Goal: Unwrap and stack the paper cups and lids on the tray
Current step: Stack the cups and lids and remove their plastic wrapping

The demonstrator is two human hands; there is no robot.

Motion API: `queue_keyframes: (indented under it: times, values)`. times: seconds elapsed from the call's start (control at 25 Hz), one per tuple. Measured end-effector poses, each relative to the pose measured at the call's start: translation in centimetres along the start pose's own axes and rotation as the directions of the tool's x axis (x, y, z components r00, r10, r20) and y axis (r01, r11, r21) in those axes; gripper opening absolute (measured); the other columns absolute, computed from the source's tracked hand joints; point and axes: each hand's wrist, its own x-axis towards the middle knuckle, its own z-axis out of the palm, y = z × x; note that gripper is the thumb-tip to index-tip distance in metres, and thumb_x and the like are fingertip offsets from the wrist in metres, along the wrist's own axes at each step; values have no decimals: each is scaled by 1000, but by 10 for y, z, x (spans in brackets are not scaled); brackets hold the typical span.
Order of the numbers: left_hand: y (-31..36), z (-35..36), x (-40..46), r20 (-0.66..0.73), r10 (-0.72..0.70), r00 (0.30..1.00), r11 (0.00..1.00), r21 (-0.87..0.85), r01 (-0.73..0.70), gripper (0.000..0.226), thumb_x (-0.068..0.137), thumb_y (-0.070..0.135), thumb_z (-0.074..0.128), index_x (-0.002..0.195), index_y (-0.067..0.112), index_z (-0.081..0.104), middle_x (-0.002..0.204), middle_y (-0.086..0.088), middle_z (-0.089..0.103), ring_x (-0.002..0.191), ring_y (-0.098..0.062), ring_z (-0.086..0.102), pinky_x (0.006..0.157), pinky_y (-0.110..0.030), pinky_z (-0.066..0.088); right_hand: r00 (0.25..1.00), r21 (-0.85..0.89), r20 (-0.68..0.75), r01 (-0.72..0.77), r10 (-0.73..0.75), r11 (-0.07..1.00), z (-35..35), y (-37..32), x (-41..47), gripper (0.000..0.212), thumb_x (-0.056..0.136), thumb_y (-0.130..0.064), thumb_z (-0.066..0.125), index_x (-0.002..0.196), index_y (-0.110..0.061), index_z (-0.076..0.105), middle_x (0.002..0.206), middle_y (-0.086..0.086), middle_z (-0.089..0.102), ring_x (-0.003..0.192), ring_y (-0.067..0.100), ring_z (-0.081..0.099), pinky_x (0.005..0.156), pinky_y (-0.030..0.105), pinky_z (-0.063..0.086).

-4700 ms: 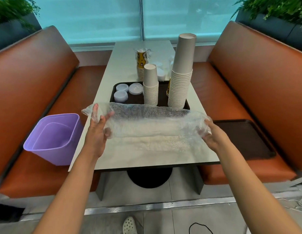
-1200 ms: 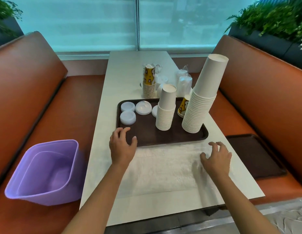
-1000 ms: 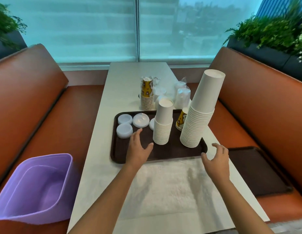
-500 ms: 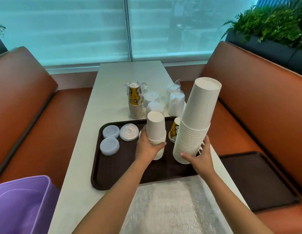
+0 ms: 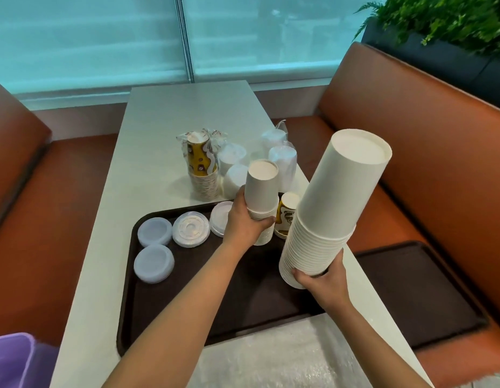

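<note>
1. We look down on a pale booth table [image 5: 170, 152] set between two orange-brown benches, with a frosted window behind it and a planter of ferns [image 5: 450, 21] at the far right.
2. On the table sits a dark brown tray [image 5: 187, 301], and a sheet of clear plastic wrap [image 5: 274, 359] lies flat on the table's near edge.
3. Our left hand [image 5: 247, 222] curls around the short stack of white paper cups [image 5: 261, 191], which stands upside down over the tray.
4. Our right hand [image 5: 324, 278] grips the base of the tall stack of white paper cups [image 5: 335, 200], which tilts to the right at the tray's right edge.
5. Between the two stacks stands a yellow printed cup [image 5: 285, 217].
6. Four white lids [image 5: 190, 229] lie on the tray's far left part.
7. Beyond the tray we see a wrapped sleeve of printed cups [image 5: 202, 163] and wrapped bundles of lids [image 5: 281, 161].
8. A second brown tray [image 5: 422, 292] rests on the right bench, and a purple bin [image 5: 16, 359] shows at lower left.
</note>
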Motion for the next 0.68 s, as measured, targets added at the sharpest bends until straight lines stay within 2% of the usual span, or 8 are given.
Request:
queue_keyframes:
  times: [0.16, 0.28, 0.36, 0.4, 0.48, 0.52, 0.6, 0.68]
  values:
    - [-5, 0, 15, -14, 32, 999, 999, 28, -32, 95, 65, 23, 85, 142, 19, 28, 138, -3, 47, 127, -24, 45, 97, -30, 37, 1000, -11, -13, -3, 2, 1000, 1, 5, 1, 101, 42, -49, 81, 129, -29, 34, 119, -24, 50, 108, -14, 48, 82, 6, 41]
    - [-6, 0, 5, -67, 29, 997, 994, 104, -22, 107, 64, 35, 84, 146, 22, 18, 148, -5, 33, 136, -23, 32, 110, -38, 30, 1000, -7, -20, 0, 0, 1000, 2, 5, 1, 103, 42, -51, 80, 130, -26, 34, 117, -24, 50, 107, -15, 48, 80, 2, 41]
    - [-6, 3, -15, -255, 242, 936, 952, 249, -178, 86, 73, 40, 73, 142, 21, 26, 144, -9, 34, 133, -26, 32, 109, -42, 30, 1000, 1, -24, 1, -1, 1000, 3, 4, 0, 102, 41, -52, 79, 129, -25, 34, 116, -24, 49, 106, -16, 48, 79, 0, 41]
    - [-3, 4, -23, -308, 451, 838, 878, 325, -352, 67, 77, 37, 66, 134, 20, 35, 136, -9, 40, 124, -26, 40, 104, -41, 37, 1000, 1, -30, 4, -4, 1000, 4, 3, 0, 102, 41, -52, 79, 129, -25, 34, 116, -23, 49, 106, -16, 48, 78, 0, 41]
    - [9, 5, -24, -134, 770, 623, 619, 389, -682, 41, 80, 18, 61, 119, 16, 48, 122, -6, 46, 105, -22, 52, 86, -38, 53, 999, -4, -43, 10, -11, 1000, 5, 2, -1, 100, 41, -52, 78, 128, -26, 34, 115, -23, 49, 105, -17, 48, 77, 0, 41]
    - [20, 4, -17, 33, 797, 603, 555, 352, -754, 40, 80, 7, 62, 118, 14, 53, 124, -6, 48, 102, -20, 54, 80, -38, 55, 999, -1, -44, 11, -11, 1000, 5, 1, -1, 100, 40, -52, 77, 127, -26, 34, 114, -23, 49, 104, -18, 48, 76, -1, 40]
    - [51, 4, -2, 348, 592, 727, 663, 301, -685, 51, 82, -4, 59, 129, 13, 52, 138, -4, 44, 109, -21, 54, 82, -38, 53, 999, 9, -41, 7, -7, 1000, 4, 0, -3, 102, 39, -52, 77, 128, -24, 34, 113, -20, 50, 102, -18, 48, 75, -2, 39]
    - [70, 12, 14, 505, 357, 786, 641, 479, -599, 58, 89, -1, 53, 142, 18, 38, 151, 3, 28, 116, -22, 53, 77, -33, 51, 999, 6, -36, 10, -9, 1000, 2, -1, -6, 104, 38, -53, 78, 128, -23, 35, 113, -16, 51, 102, -16, 48, 75, -2, 40]
